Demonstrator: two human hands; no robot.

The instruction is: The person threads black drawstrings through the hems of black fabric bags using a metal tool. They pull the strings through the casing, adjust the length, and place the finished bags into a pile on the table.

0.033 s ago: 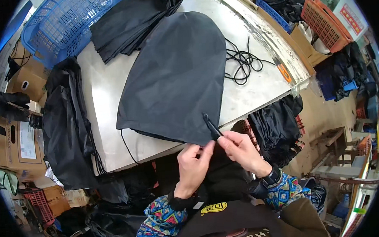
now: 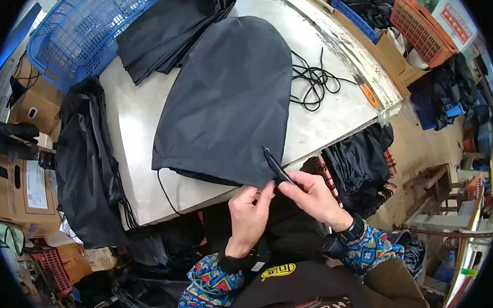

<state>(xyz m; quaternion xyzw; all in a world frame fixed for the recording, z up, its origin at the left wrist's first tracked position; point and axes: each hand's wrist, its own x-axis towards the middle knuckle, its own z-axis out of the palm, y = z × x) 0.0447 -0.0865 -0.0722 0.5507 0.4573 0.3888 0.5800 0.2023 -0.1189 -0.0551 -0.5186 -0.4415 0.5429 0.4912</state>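
Hands unchanged: left hand (image 2: 249, 210) pinches black drawstring bag (image 2: 226, 104) near corner, right hand (image 2: 311, 198) fingers grip black threading tool (image 2: 275, 166) at hem.

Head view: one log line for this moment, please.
left hand: pinches hem of black fabric bag | right hand: holds black tool at hem | metal table: cord coil

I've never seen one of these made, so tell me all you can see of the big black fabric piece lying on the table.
The fabric piece is black, smooth and matte, like thin woven cloth. It lies flat on the pale table, rounded at the far end and straight along the near edge, which reaches the table's rim. A thin black cord trails from that edge. Left hand and right hand pinch its near corner, where a narrow dark tool sticks up. Folded black cloth lies at its far end.
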